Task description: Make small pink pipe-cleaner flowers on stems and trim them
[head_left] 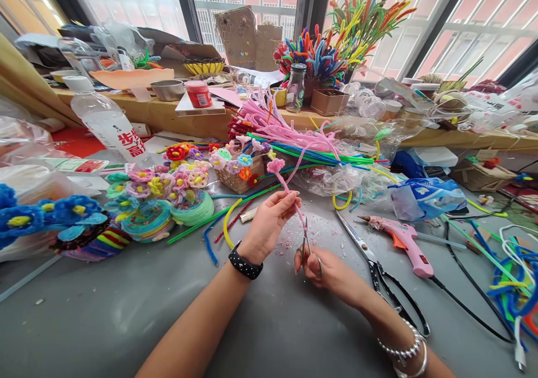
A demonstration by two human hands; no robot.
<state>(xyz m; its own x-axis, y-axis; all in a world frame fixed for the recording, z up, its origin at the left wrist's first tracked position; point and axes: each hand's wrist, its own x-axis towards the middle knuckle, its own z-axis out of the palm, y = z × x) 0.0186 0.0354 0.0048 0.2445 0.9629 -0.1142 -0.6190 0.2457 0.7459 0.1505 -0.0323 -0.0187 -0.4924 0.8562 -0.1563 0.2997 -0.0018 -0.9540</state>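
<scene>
Pinched in my left hand (273, 221) is the stem of a pink pipe-cleaner flower (276, 166), whose head points up and away from me. My right hand (321, 270) has its fingers through the handles of small metal scissors (306, 238). The scissors point upward, with their blades at the lower end of the pink stem, just below my left fingertips. Tiny pink clippings (286, 245) lie scattered on the grey table (269, 322) under both hands.
Large black-handled scissors (370, 260) and a pink glue gun (401, 241) lie on the right. Flower baskets (191, 199) and a plastic bottle (107, 120) stand on the left. Pink pipe cleaners (286, 126) are piled behind my hands, before a cluttered ledge (202, 121).
</scene>
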